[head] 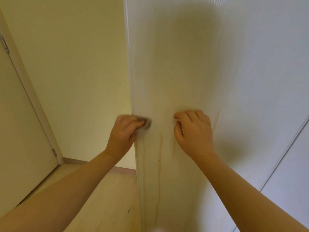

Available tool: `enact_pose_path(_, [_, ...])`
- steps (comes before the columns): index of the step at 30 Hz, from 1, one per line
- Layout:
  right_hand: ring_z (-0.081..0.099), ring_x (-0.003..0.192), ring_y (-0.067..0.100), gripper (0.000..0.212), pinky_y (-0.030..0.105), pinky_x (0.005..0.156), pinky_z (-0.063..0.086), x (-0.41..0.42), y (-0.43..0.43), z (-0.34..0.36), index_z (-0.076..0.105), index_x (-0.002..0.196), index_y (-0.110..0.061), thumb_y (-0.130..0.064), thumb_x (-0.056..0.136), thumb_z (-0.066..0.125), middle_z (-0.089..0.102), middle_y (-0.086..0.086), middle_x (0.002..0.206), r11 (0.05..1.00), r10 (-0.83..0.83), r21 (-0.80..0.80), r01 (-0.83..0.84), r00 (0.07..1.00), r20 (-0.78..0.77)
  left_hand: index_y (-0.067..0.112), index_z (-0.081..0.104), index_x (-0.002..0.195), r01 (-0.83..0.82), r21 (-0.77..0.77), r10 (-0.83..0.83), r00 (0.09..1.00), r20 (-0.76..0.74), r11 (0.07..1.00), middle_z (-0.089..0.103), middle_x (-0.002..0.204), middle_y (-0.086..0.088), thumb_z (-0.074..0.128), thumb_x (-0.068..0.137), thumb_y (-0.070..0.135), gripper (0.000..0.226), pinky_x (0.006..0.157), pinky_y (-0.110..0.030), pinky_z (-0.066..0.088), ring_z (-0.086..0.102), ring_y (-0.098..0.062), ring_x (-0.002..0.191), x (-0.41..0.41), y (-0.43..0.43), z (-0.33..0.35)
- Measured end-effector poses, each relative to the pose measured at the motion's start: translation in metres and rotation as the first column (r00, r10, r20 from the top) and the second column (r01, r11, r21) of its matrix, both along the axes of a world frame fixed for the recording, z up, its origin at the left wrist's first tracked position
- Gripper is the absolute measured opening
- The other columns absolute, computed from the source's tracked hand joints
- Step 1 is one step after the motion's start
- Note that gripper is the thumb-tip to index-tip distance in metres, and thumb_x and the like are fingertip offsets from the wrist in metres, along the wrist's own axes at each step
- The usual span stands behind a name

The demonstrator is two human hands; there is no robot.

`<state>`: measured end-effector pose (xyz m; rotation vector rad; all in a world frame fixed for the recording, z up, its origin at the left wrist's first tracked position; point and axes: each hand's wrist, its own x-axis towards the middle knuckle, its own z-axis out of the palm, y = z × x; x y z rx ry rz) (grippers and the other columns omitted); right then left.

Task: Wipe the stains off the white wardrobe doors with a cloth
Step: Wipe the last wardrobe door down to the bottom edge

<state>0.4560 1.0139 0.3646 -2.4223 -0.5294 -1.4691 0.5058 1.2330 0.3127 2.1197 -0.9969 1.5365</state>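
Observation:
The white wardrobe door [175, 72] fills the middle and right of the head view. Brownish streak stains [161, 148] run down it below my hands. My left hand [124, 131] grips a small crumpled greyish cloth [147, 123] and holds it against the door near its left edge; the hand is motion-blurred. My right hand [194, 129] rests on the door to the right of the cloth, its fingers curled with the fingertips touching the surface and nothing in it. Most of the cloth is hidden by my fingers.
A cream wall [75, 72] stands left of the wardrobe. A room door [20, 131] with hinges sits at far left. Light wooden floor [108, 198] lies below. Another wardrobe panel [284, 181] with a seam is at the right.

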Motion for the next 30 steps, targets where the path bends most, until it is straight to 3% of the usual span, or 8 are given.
enact_pose_path(4, [0.059,0.075,0.027,0.025,0.032,0.067,0.042,-0.005,0.002,-0.008,0.068,0.082,-0.012,-0.016,0.078,0.044,0.066,0.002,0.079,0.999,-0.013,-0.049,0.012,1.000,-0.025,0.013,0.053,0.109,0.015,0.155,0.006,0.991,-0.132,0.988,0.054,0.106,0.000,0.047,0.086,0.004,0.026,0.078,-0.025,0.041,0.048,-0.021,0.085,-0.013,0.013,-0.034])
enact_pose_path(9, [0.060,0.077,0.027,0.026,0.030,0.072,0.039,-0.006,0.007,-0.007,0.068,0.084,-0.012,-0.016,0.079,0.043,0.066,0.002,0.080,1.000,-0.003,0.004,0.003,0.998,-0.056,0.008,0.056,0.106,-0.021,-0.139,0.012,0.998,-0.066,0.990,0.057,0.106,-0.003,0.051,0.082,0.000,0.026,0.096,-0.014,0.029,0.050,-0.023,0.094,-0.004,-0.004,0.021])
enact_pose_path(13, [0.060,0.077,0.026,0.027,0.031,0.071,0.039,-0.012,0.007,-0.015,0.068,0.084,-0.012,-0.017,0.079,0.042,0.066,0.002,0.080,1.000,0.003,0.001,-0.003,0.997,-0.082,0.014,0.052,0.105,-0.013,0.045,0.022,0.978,-0.210,0.999,0.050,0.104,0.002,0.060,0.067,-0.012,0.047,0.089,-0.012,0.032,0.049,-0.020,0.088,-0.016,0.005,-0.056])
enact_pose_path(16, [0.061,0.076,0.027,0.027,0.031,0.068,0.044,-0.016,0.009,-0.021,0.069,0.084,-0.012,-0.017,0.079,0.042,0.066,0.002,0.080,1.000,0.013,-0.021,-0.016,0.995,-0.100,0.015,0.052,0.106,0.014,0.102,0.010,0.973,-0.231,0.995,0.053,0.104,0.002,0.054,0.074,-0.005,0.038,0.079,-0.020,0.038,0.048,-0.019,0.084,-0.020,0.010,-0.052])
enact_pose_path(20, [0.061,0.078,0.027,0.028,0.033,0.070,0.045,-0.012,0.010,-0.019,0.069,0.085,-0.011,-0.016,0.079,0.043,0.067,0.003,0.081,1.000,0.006,0.018,-0.004,0.994,-0.106,0.011,0.055,0.104,-0.005,-0.101,-0.012,0.986,-0.165,0.995,0.059,0.099,-0.007,0.053,0.076,-0.001,0.030,0.089,-0.016,0.035,0.050,-0.023,0.089,-0.007,0.002,-0.014])
enact_pose_path(23, [0.061,0.078,0.027,0.027,0.032,0.070,0.045,-0.015,0.010,-0.025,0.069,0.085,-0.011,-0.015,0.079,0.043,0.067,0.003,0.080,1.000,0.004,0.020,-0.002,0.995,-0.101,0.014,0.053,0.103,0.018,0.020,-0.011,0.960,-0.279,1.000,0.051,0.102,0.001,0.060,0.068,-0.009,0.043,0.087,-0.012,0.032,0.049,-0.020,0.086,-0.016,0.004,-0.061])
enact_pose_path(26, [0.062,0.077,0.026,0.027,0.031,0.070,0.044,-0.019,0.010,-0.030,0.069,0.084,-0.012,-0.015,0.079,0.043,0.067,0.002,0.080,1.000,0.006,-0.004,-0.007,0.995,-0.096,0.016,0.053,0.105,0.052,0.154,0.003,0.940,-0.340,0.987,0.065,0.089,-0.003,0.060,0.068,-0.007,0.044,0.075,-0.019,0.038,0.051,-0.020,0.080,-0.023,0.015,-0.069])
enact_pose_path(30, [0.062,0.078,0.027,0.027,0.032,0.070,0.045,-0.018,0.010,-0.027,0.069,0.085,-0.011,-0.015,0.079,0.043,0.067,0.003,0.080,0.999,0.006,0.041,-0.001,0.994,-0.106,0.000,0.068,0.100,-0.051,-0.142,0.017,0.973,-0.229,0.989,0.069,0.089,-0.015,0.050,0.078,0.001,0.028,0.092,-0.013,0.034,0.057,-0.026,0.089,-0.012,0.002,-0.004])
